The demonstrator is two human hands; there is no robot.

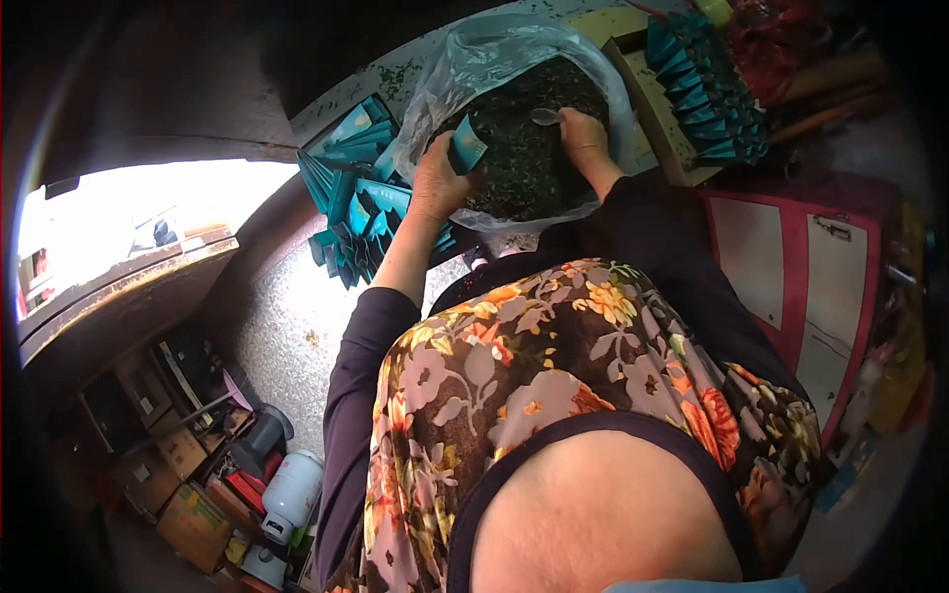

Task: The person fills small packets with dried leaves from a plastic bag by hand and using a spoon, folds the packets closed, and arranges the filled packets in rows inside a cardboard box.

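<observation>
A clear plastic bag (484,49) lies wide open, filled with dark green dried leaves (524,158) that look like loose tea. Over its left side my left hand (438,183) grips a small teal paper packet (468,145) between thumb and fingers. Above the leaves on the right, my right hand (585,138) is closed on a small clear spoon (545,117), its bowl pointing left toward the packet. Whether the spoon carries leaves is too small to tell. Many more teal packets (361,198) are heaped just left of my left hand.
A box (672,143) at the right holds a row of standing teal packets (702,94). Behind it is a red plastic bag (776,44). A red-framed cabinet (756,262) stands at my right. Lower left are a light-blue gas cylinder (294,491) and cardboard boxes (193,524).
</observation>
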